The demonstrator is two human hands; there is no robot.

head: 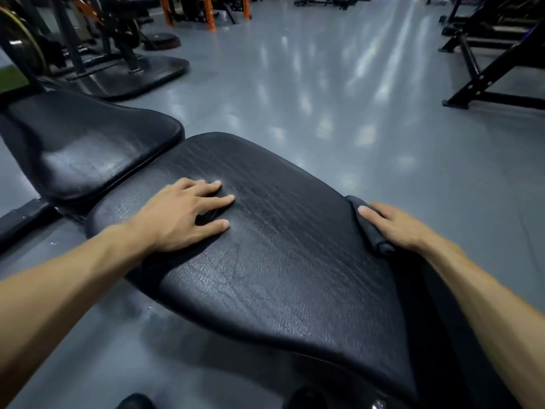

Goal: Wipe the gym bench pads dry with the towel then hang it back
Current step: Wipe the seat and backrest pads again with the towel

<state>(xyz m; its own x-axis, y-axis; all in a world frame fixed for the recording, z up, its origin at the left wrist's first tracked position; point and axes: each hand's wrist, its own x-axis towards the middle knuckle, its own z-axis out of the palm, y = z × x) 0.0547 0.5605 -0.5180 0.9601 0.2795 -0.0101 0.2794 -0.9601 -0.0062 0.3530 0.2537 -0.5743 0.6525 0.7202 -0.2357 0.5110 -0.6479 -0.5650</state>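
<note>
A black leather bench pad (274, 261) fills the middle of the view, its surface creased. A second black pad (85, 149) lies beyond it at the left. My left hand (182, 214) rests flat on the near pad with fingers spread. At the pad's right edge my right hand (395, 225) presses a dark folded towel (368, 228) against the side of the pad; the thumb lies on top and the fingers are hidden behind the towel.
Grey glossy floor (354, 98) stretches ahead. A black machine with a base plate (141, 72) stands at the back left, orange rack posts (209, 10) behind it. A black frame (486, 84) sits at the right. Dark shoe tips show at the bottom edge.
</note>
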